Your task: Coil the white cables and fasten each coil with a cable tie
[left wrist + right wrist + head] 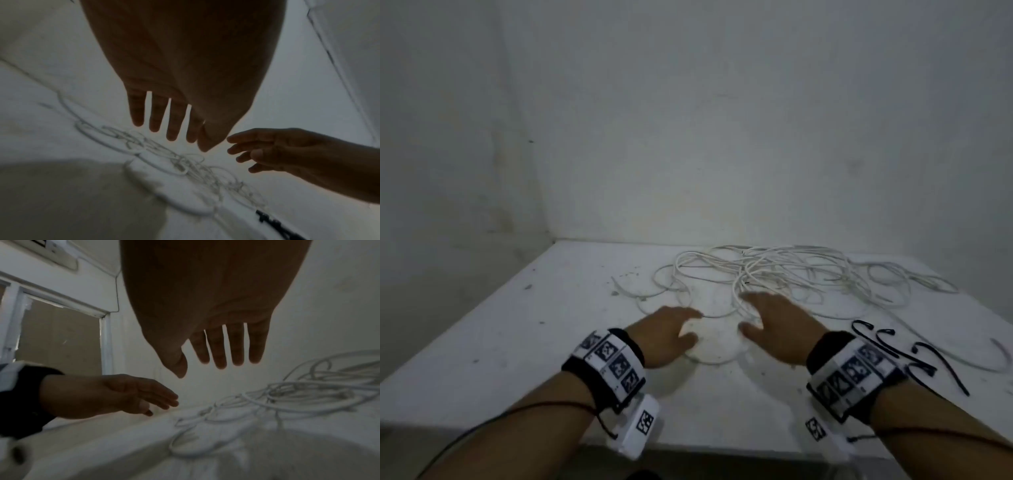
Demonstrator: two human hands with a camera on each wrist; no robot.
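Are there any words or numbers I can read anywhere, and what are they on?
None can be read.
Wristbands: black-and-white square patterns, no letters or numbers.
White tags under the wrists: the same kind of pattern.
White cables and black cable ties: no print visible.

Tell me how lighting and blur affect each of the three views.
Head view: dim, even light, soft focus; the white cables blend into the pale table. Left wrist view: the left hand is a dark backlit shape, cables smeared. Right wrist view: the right hand is shadowed, and the nearest cables blur.
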